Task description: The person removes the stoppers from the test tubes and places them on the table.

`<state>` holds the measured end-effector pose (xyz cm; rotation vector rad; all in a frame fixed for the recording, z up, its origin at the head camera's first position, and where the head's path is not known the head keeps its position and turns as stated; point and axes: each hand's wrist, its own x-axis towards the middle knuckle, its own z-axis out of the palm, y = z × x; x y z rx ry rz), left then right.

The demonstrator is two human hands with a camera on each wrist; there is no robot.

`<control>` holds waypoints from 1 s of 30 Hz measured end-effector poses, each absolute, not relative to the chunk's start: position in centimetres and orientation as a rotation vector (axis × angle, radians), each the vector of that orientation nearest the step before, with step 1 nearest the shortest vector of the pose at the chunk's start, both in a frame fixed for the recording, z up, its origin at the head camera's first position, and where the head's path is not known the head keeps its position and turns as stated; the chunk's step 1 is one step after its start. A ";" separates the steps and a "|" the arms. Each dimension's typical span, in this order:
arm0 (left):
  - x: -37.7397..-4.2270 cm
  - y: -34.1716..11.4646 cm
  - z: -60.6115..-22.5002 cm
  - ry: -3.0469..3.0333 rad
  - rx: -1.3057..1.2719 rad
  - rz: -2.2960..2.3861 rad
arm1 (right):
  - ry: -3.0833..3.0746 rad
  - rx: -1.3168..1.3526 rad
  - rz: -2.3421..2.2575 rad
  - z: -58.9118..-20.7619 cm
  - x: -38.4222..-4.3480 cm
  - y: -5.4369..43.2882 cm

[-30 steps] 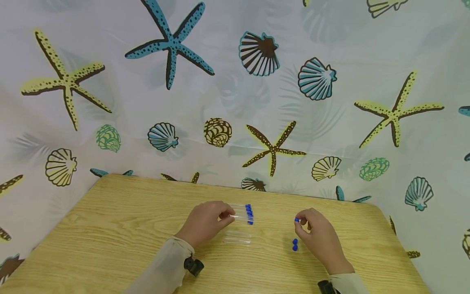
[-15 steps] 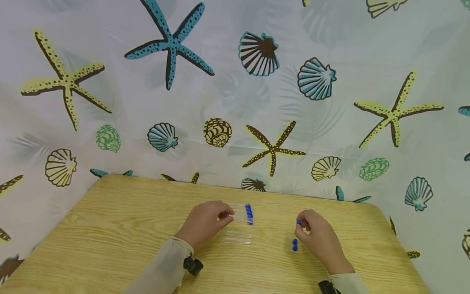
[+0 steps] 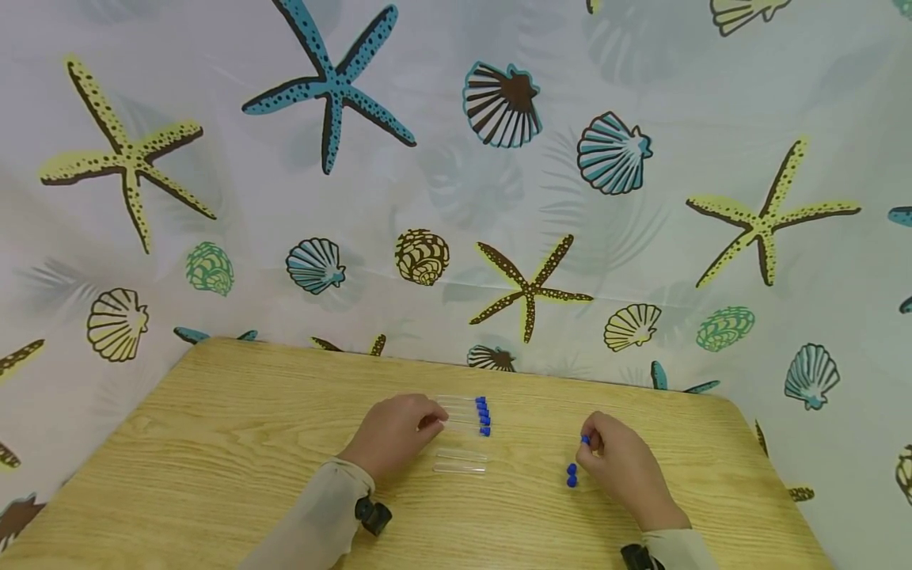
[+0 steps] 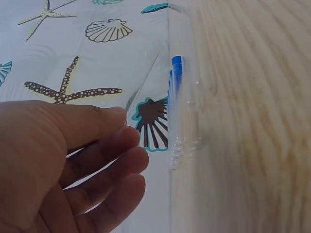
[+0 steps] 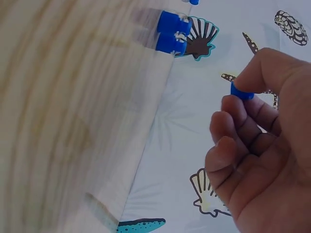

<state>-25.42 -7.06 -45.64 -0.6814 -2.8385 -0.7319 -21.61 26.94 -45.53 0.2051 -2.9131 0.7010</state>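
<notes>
My left hand (image 3: 394, 434) pinches a thin clear test tube (image 4: 144, 79) between thumb and index finger; it slants upward in the left wrist view, and its other fingers are loosely bent. Beyond that hand lies a row of clear tubes with blue caps (image 3: 484, 410) at their right ends. Two tubes without caps (image 3: 461, 462) lie side by side nearer me. On the right, my right hand (image 3: 621, 469) holds a small blue cap (image 5: 241, 92) between thumb and index fingertip, raised off the table. Two loose blue caps (image 3: 572, 475) sit together just left of that hand.
All of this is on a wood-grain table (image 3: 235, 443). A white cloth (image 3: 427, 190) printed with starfish and shells hangs behind and at both sides of it. Each wrist wears a small black camera (image 3: 374, 516).
My left hand has drawn slightly left with the tube, away from the row of caps. The right hand has shifted a little right and toward me, still pinching its cap.
</notes>
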 end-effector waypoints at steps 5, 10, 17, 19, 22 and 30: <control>-25.8 -7.2 -46.6 -2.889 -0.646 -0.736 | -3.020 0.122 0.704 -45.9 -21.7 27.2; -26.0 -7.4 -47.3 -2.917 -0.633 -0.791 | -3.095 0.123 0.724 -46.2 -21.7 27.5; -26.3 -7.6 -47.9 -2.934 -0.667 -0.827 | -3.121 0.134 0.716 -46.6 -21.7 27.7; -26.4 -7.7 -48.0 -2.935 -0.683 -0.839 | -3.130 0.144 0.709 -46.6 -21.7 27.7; -26.3 -7.7 -48.1 -2.939 -0.707 -0.853 | -3.146 0.156 0.704 -46.8 -21.8 27.8; -26.4 -7.6 -48.4 -2.983 -0.727 -0.804 | -3.158 0.185 0.713 -47.1 -21.7 27.8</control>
